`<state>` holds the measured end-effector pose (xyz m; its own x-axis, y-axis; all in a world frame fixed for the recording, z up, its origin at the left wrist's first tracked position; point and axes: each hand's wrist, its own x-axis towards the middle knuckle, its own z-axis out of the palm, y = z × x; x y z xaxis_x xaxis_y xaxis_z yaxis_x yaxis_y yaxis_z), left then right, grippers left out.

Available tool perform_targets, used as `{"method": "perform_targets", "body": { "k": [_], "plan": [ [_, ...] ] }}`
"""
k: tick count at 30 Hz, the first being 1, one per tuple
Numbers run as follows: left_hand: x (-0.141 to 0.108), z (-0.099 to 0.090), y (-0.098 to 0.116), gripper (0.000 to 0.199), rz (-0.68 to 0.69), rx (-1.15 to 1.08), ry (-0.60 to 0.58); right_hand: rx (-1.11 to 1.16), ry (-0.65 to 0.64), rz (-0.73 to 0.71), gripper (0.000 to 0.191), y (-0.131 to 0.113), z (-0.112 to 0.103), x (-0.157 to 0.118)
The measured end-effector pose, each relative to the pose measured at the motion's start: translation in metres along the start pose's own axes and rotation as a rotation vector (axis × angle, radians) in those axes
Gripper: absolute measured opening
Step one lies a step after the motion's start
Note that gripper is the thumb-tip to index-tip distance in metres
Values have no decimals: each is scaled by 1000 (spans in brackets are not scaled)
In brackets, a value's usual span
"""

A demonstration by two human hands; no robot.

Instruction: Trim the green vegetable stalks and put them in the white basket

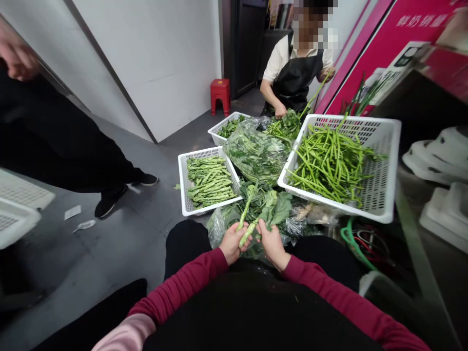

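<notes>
Two pale green stalks (249, 233) are gripped in my left hand (233, 243), their leafy ends pointing up and away. My right hand (271, 243) is closed on a green leaf (281, 208) just to the right of the stalks. Below and beyond both hands lie leafy greens in an open clear plastic bag (218, 226). To the left, trimmed stalks (211, 181) lie in a white basket (183, 191). Long thin green stems (331, 163) fill much of a larger white basket (394, 168) on the right.
Across from me, a person in a black apron (298, 78) handles greens beside a bagged pile (258, 151) and a small basket (215, 136). Another person's dark-trousered leg (73, 141) is at left. A red stool (220, 92) stands behind; a green basket (353, 243) sits low right.
</notes>
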<state>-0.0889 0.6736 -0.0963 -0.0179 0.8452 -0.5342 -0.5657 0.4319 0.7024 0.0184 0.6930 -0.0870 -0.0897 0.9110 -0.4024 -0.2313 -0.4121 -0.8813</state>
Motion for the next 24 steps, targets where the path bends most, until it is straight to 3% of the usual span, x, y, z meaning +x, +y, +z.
{"method": "perform_targets", "body": {
  "k": [4,9,12,15,19,24],
  "plan": [
    [9,-7,16,38,76,-166,14,120,-228,247,34,-1,1,-16],
    [2,-16,27,34,-39,-233,-219,443,-65,136,33,-45,-10,28],
    [-6,-15,23,34,-87,-206,-272,454,-128,135,29,-67,-10,52],
    [-11,-14,21,33,-90,-179,-307,486,-206,137,26,-72,-3,56],
    [-12,-14,22,32,-66,-133,-305,642,-260,155,24,-68,3,50],
    [-15,-12,18,29,66,14,-215,728,-347,226,18,-67,-5,43]
  ]
}}
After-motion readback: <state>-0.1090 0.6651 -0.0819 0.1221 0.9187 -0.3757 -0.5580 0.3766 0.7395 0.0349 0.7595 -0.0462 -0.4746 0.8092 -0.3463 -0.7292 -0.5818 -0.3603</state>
